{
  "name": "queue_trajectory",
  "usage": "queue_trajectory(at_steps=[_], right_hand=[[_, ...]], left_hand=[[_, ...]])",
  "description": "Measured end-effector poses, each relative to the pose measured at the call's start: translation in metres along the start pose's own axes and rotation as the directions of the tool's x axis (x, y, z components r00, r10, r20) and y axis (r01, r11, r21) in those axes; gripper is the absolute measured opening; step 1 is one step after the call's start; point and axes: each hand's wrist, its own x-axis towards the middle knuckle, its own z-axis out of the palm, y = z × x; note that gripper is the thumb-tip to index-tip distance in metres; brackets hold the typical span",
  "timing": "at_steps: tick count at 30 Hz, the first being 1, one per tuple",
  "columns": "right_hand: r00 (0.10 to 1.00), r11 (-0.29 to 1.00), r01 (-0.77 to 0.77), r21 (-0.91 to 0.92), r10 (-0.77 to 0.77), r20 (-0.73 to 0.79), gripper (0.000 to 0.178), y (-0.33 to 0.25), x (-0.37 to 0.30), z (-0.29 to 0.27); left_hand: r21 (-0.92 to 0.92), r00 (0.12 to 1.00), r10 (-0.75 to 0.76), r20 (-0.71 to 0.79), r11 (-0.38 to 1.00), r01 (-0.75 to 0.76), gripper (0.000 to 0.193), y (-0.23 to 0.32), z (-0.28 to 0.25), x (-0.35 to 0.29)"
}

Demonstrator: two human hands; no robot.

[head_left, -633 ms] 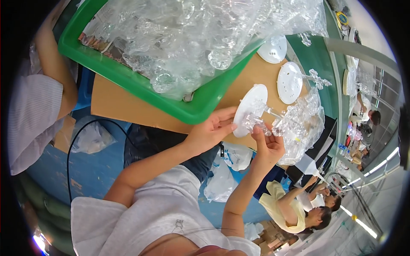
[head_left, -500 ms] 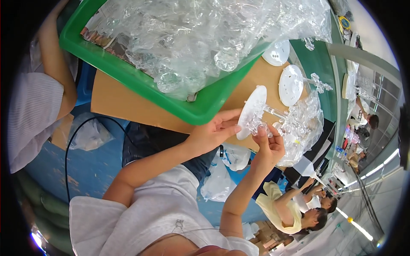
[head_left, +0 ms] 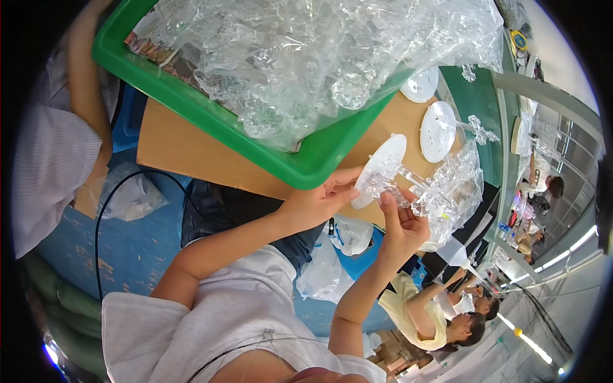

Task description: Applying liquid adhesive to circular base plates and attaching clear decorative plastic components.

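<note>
My left hand (head_left: pixel 313 203) grips the edge of a tilted white round disc (head_left: pixel 389 153) between thumb and fingers. A clear plastic stem (head_left: pixel 415 179) stands out from the disc's right face. My right hand (head_left: pixel 403 225) pinches a small clear ornate plastic piece (head_left: pixel 394 196) against or close to that face; whether it is attached cannot be made out. Beyond lie another white disc (head_left: pixel 437 131) with small holes and a clear cross-shaped piece (head_left: pixel 479 129) on its stem, and a further white disc (head_left: pixel 421 85).
A green bin (head_left: pixel 217 142) full of bagged clear plastic parts (head_left: pixel 287 57) rests on the brown tabletop (head_left: pixel 179 147). More clear parts in a bag (head_left: pixel 469 172) lie right of my hands. Someone's arm (head_left: pixel 89 96) is at the left; other people (head_left: pixel 418 313) sit at the right.
The disc has tipped a little further, its top edge shifting right. My right hand has moved slightly right and down, still pinching the clear piece. My left hand keeps its grip.
</note>
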Motion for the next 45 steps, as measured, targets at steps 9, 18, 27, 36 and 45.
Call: queue_trajectory(at_steps=[9, 18, 27, 36, 45], right_hand=[[0.979, 0.926, 0.203, -0.318, -0.202, 0.036, 0.028, -0.003, -0.009, 0.026], [0.954, 0.877, 0.301, -0.375, -0.277, 0.117, 0.028, 0.001, 0.003, 0.035], [0.922, 0.793, 0.384, -0.472, -0.357, 0.149, 0.027, 0.003, 0.007, 0.047], [0.967, 0.907, 0.251, -0.337, -0.247, 0.055, 0.035, -0.018, -0.015, 0.012], [0.781, 0.82, 0.227, -0.525, -0.476, -0.406, 0.02, -0.017, 0.022, -0.194]], left_hand=[[0.05, 0.983, 0.062, -0.172, 0.997, -0.054, 0.042, -0.026, -0.012, 0.002], [0.713, 0.944, 0.237, -0.231, 0.701, -0.002, 0.045, -0.013, -0.012, 0.008], [0.997, 0.871, 0.492, -0.013, -0.057, 0.047, 0.049, 0.013, 0.002, -0.009], [0.992, 0.724, 0.679, -0.125, 0.066, 0.11, 0.018, 0.18, 0.0, -0.068], [0.958, 0.657, 0.75, 0.079, -0.24, 0.158, 0.019, 0.169, -0.028, -0.06]])
